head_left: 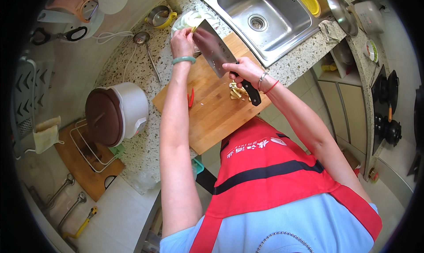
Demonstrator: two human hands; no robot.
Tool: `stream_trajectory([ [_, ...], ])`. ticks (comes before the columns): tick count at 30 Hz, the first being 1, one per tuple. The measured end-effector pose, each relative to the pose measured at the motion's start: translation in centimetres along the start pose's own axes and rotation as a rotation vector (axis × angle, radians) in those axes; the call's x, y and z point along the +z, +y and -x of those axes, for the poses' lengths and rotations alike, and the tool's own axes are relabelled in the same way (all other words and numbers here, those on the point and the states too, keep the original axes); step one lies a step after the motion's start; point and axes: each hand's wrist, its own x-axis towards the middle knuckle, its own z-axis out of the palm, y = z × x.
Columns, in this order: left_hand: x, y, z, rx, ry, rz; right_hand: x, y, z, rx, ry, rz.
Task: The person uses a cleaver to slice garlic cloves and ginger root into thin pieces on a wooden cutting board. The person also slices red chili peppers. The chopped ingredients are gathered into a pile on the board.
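My right hand (245, 72) grips the black handle of a cleaver (214, 47), whose broad blade is raised and tilted over the far part of a wooden cutting board (214, 116). At the blade's far end is my left hand (182, 43), fingers closed, a small yellowish bit showing at the fingertips. What else it holds is hidden. Just beyond that hand lies a pile of whitish slices (196, 19), its container mostly covered. Pale yellow cut pieces (237, 92) rest on the board below the cleaver's handle. A red chili (191, 98) lies near its left edge.
A steel sink (238, 10) adjoins the board's far right, with a yellow strainer (307, 1) beside it. A lidded pot (117, 114) stands left on the speckled counter (112, 72). Near it lie a ladle (148, 54) and a small yellow-handled pan (160, 17). Stove burners are far right.
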Motion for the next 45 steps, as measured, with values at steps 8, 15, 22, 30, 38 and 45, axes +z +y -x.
stream_trajectory([
  [8, 0.1, -0.4, -2.4, -0.001, -0.008, 0.002, 0.1, -0.7, -1.1, -0.043, 0.017, -0.064],
  [15, -1.1, -1.7, -2.7, -0.045, -0.026, 0.165, -1.5, 0.0, 2.0, -0.041, 0.13, -0.004],
  [22, -3.3, 0.4, 0.2, 0.135, -0.175, -0.104, -2.9, 1.6, 3.5, -0.018, 0.191, -0.044],
  [30, -2.5, -0.4, 0.5, 0.28, -0.147, -0.276, -3.3, 3.0, 3.6, -0.011, 0.157, -0.079],
  [38, -2.8, 1.0, -1.4, -0.02, -0.086, -0.075, -3.4, 3.4, 4.4, -0.018, 0.179, -0.099],
  [45, -2.8, 0.0, -1.4, -0.165, 0.001, 0.095, -2.8, 3.2, 5.4, -0.024, 0.147, -0.091],
])
